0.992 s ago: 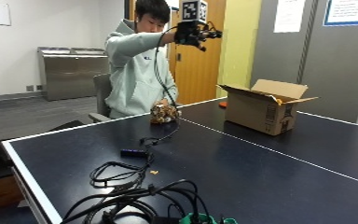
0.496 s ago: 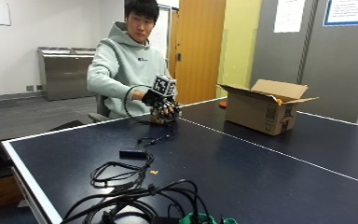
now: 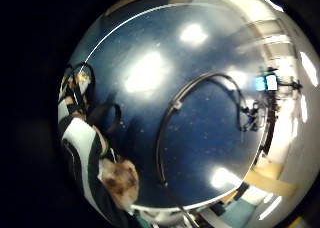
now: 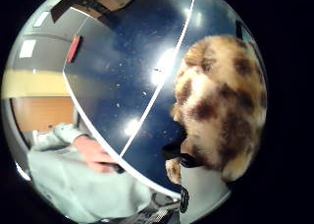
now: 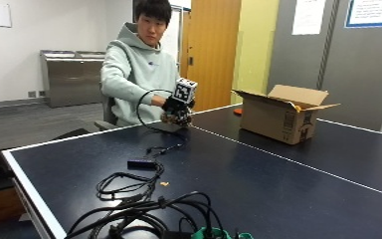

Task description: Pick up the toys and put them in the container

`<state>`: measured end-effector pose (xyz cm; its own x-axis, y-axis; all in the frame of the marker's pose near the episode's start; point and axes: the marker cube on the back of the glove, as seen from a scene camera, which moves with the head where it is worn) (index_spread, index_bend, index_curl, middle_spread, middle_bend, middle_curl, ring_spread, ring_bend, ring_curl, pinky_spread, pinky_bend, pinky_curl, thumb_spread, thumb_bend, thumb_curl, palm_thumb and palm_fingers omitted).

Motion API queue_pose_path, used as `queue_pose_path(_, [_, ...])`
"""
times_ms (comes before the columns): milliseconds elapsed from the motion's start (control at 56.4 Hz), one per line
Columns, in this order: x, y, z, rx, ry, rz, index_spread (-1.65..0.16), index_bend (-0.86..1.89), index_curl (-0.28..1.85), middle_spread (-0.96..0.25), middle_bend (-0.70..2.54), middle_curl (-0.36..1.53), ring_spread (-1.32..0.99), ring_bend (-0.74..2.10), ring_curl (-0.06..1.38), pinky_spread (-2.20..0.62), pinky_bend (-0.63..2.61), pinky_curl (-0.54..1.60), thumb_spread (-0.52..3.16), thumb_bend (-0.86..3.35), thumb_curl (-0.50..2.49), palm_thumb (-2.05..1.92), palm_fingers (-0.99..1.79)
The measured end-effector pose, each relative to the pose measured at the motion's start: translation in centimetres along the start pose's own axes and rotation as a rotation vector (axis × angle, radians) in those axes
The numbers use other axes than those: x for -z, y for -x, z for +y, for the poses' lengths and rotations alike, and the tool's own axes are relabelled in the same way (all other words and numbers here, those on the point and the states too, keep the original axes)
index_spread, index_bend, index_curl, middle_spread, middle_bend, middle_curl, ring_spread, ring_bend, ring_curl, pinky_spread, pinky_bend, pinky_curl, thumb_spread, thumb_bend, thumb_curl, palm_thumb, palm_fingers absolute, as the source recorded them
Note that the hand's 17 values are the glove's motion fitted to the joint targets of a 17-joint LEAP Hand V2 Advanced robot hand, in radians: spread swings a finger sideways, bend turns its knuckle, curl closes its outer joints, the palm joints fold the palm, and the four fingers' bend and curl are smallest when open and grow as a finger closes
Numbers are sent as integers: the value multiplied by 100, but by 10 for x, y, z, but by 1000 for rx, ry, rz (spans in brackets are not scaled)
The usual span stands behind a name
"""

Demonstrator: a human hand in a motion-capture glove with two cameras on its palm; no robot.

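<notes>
Outside view: your gloved right hand sits down on the spotted plush toy at the near edge of the dark blue table, well apart from the open cardboard box, the likely container.

Thumb-side palm view: brown-and-cream fuzzy fur, rounded and soft, fills the palm's side.

Little-finger view: fur beside the straps. Finger closure: cannot tell.

No text, label or number can be read: the papers and the blue-bordered sign on the grey wall carry print too small to make out, and the cardboard box shows no legible marking
</notes>
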<state>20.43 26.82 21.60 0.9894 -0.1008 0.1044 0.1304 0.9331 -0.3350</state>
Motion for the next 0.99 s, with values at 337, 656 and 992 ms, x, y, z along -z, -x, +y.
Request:
queue_pose_path(337, [141, 60, -24, 8, 6, 82, -18, 31, 19, -12, 107, 60, -27, 150, 61, -36, 99, 44, 108, 10, 56, 54, 120])
queue_pose_path(656, [291, 162, -86, 117, -185, 95, -18, 32, 24, -12, 110, 62, -26, 154, 59, -36, 100, 47, 105, 4, 62, 57, 118])
queue_pose_path(992, [322, 262, -200, 26, -259, -13, -19, 28, 30, -12, 111, 62, -26, 154, 57, -37, 100, 49, 107, -1, 65, 59, 115])
